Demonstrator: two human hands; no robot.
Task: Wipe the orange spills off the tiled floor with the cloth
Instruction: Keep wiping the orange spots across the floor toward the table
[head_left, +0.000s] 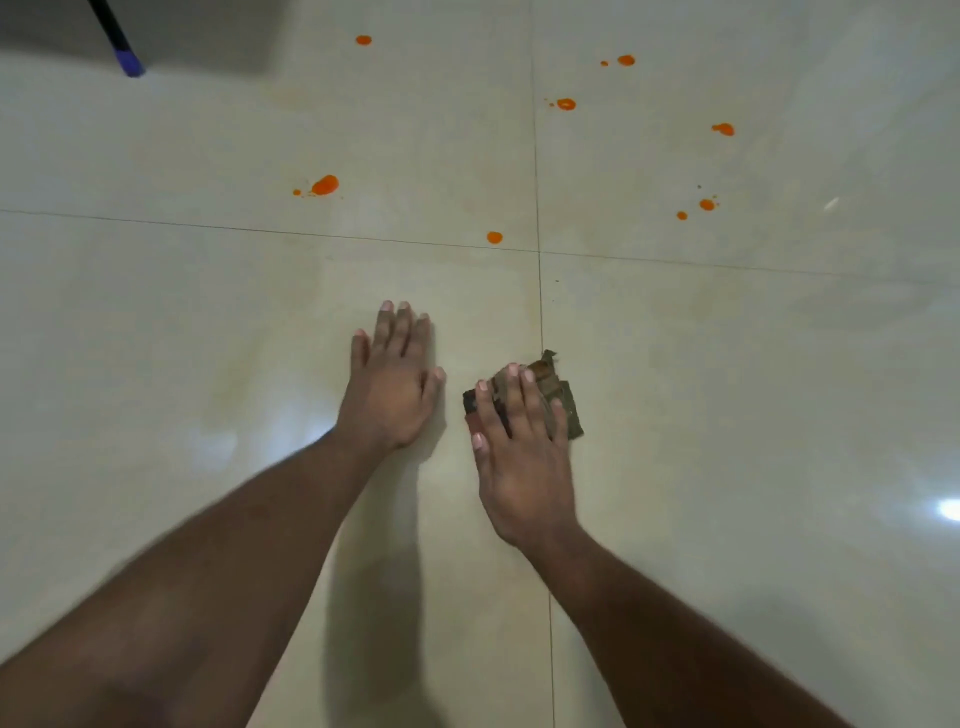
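Observation:
A small folded brown-green cloth (563, 400) lies on the cream tiled floor (727, 415) near a grout line. My right hand (519, 457) presses flat on it with straight fingers, covering most of it. My left hand (392, 384) rests flat on the bare tile just left of the cloth. Several orange spills dot the floor farther away: a large one (325, 185) ahead to the left, a small drop (494, 237) nearest the hands, and others (706, 204) to the far right.
A dark pole with a purple tip (127, 60) leans in at the top left corner. Grout lines cross ahead of the hands (538, 251). Bright light reflections sit on the tile at the right edge (948, 509).

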